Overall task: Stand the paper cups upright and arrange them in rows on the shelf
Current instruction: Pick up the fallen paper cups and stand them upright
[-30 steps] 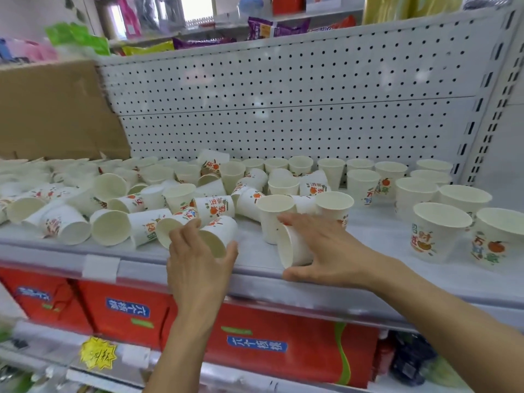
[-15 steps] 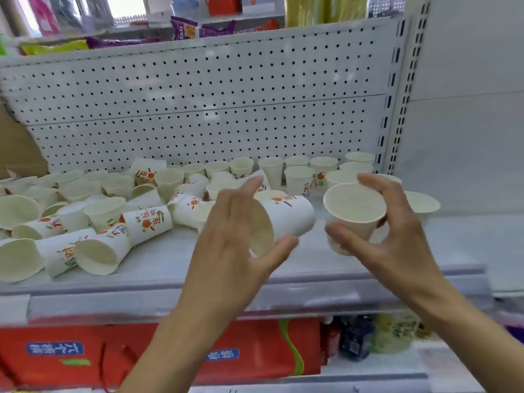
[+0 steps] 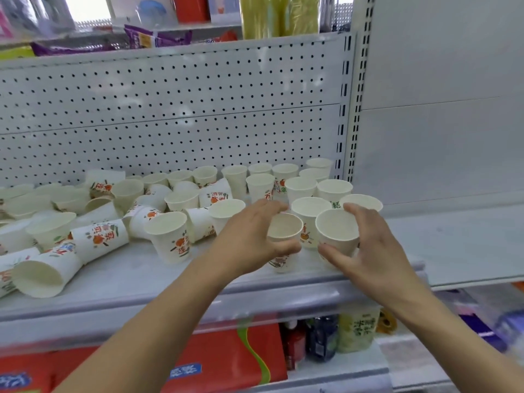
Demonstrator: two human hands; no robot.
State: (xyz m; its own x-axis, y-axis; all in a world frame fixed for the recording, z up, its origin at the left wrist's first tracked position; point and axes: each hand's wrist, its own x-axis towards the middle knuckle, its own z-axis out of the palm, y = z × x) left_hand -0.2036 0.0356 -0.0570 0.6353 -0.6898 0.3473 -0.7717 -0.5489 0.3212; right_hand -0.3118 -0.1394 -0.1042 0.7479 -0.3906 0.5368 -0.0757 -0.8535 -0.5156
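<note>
On the shelf (image 3: 136, 276) beside the standing rows (image 3: 300, 186), left hand (image 3: 251, 239) grips one cup (image 3: 285, 229), right hand (image 3: 371, 251) another cup (image 3: 336, 229); lower both straight.

On the shelf (image 3: 136, 276), the upright cups (image 3: 300, 188) stand in rows at the right end, before the pegboard (image 3: 170, 109). The tipped cups (image 3: 99, 239) lie heaped to their left. Near the front edge, the left hand (image 3: 249, 239) holds the near cup (image 3: 285, 229), just left of the end cup (image 3: 336, 226) held by the right hand (image 3: 374, 251). Below the shelf, boxes (image 3: 221, 355) lie left of bottles (image 3: 320, 338).
</note>
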